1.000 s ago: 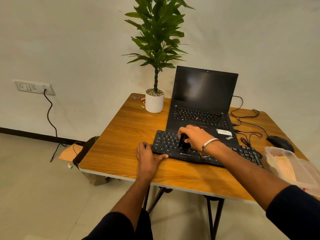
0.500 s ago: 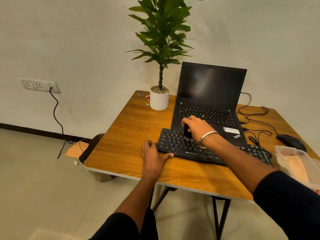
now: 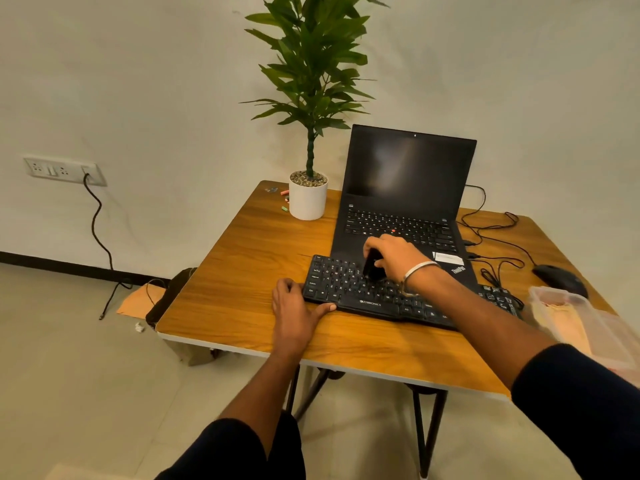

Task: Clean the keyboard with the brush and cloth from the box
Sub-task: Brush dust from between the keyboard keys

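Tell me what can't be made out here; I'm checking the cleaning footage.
Head view:
- Brush: mostly hidden by the right hand gripping it; bristles unclear.
- Keyboard: its middle is covered by the right forearm.
- Box: cut off by the right edge; its pale contents are blurred.
- Left hand: fingertips curl out of sight at the keyboard's end.

Brush swept up the keyboard, toward its far edge

Right hand (image 3: 391, 256) with the brush (image 3: 372, 268) went from the keyboard's (image 3: 363, 292) near rows, just above the logo, up to the top rows by the laptop (image 3: 405, 202) palmrest. Camera tilted right and up a bit: box (image 3: 588, 327) slid toward the frame's right edge, socket plate (image 3: 64, 170) came further in at left.
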